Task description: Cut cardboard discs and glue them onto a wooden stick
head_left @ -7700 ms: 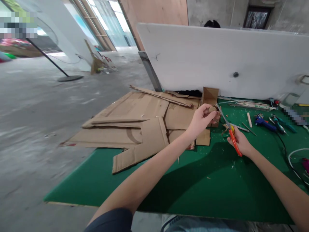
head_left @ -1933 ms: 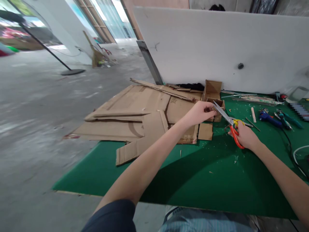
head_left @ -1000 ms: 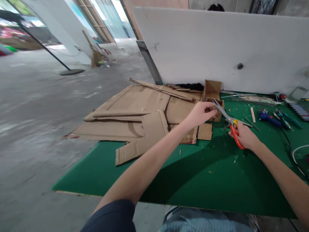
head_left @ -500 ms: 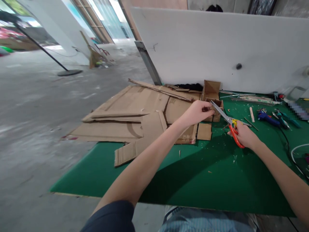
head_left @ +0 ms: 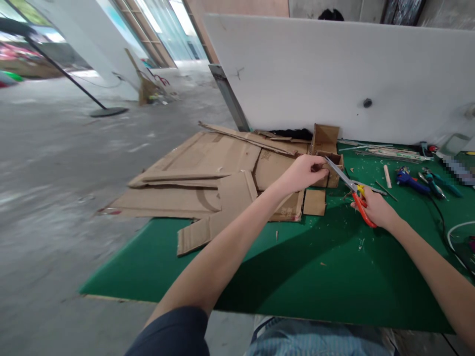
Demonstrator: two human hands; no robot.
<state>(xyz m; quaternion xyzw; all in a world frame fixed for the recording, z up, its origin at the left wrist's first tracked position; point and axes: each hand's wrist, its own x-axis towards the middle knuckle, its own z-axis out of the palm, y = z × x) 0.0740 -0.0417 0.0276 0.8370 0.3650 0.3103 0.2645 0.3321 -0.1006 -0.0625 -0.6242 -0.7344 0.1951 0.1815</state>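
My right hand (head_left: 374,205) grips a pair of scissors (head_left: 360,203) with red and yellow handles. The blades point up and left toward the fingertips of my left hand (head_left: 306,172). Those fingers are pinched together in front of a small open cardboard box (head_left: 333,170); whatever lies between them is too small to make out. The scissor tips come close to the left fingertips, and I cannot tell whether they touch. Just below, a small square of cardboard (head_left: 314,202) lies flat. Larger flattened cardboard sheets (head_left: 185,198) are spread to the left, partly behind my left forearm.
The green tabletop (head_left: 297,277) carries a blue glue gun (head_left: 411,180), teal-handled pliers (head_left: 441,183), a short wooden stick (head_left: 387,176) and a bundle of thin strips (head_left: 393,151). A white board (head_left: 315,74) stands along the back. Cables run down the right side.
Both hands and the scissors hold nearly the same position. The whole view has shifted very slightly.
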